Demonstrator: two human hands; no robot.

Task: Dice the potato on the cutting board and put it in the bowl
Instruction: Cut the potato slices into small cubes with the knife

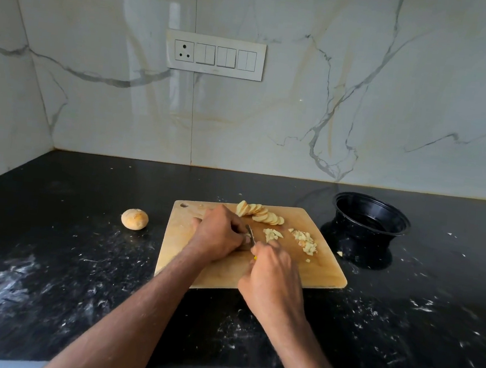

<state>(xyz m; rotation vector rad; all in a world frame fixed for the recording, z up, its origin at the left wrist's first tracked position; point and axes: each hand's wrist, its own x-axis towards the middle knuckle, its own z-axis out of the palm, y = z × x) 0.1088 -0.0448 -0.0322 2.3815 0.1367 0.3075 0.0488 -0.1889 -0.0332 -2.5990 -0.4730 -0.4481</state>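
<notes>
A wooden cutting board (325, 270) lies on the black counter. A fanned row of potato slices (259, 214) sits at its far edge. Two small heaps of diced potato (304, 241) lie to the right. My left hand (218, 235) has its fingers curled down over potato pieces that it mostly hides. My right hand (273, 280) grips a knife (250, 235) with a yellow handle, blade pointing away beside the left fingers. The black bowl (371, 219) stands right of the board.
A whole potato (134, 219) rests on the counter left of the board. One stray potato bit (340, 253) lies by the bowl's base. A marble wall with a switch panel (215, 55) rises behind the counter.
</notes>
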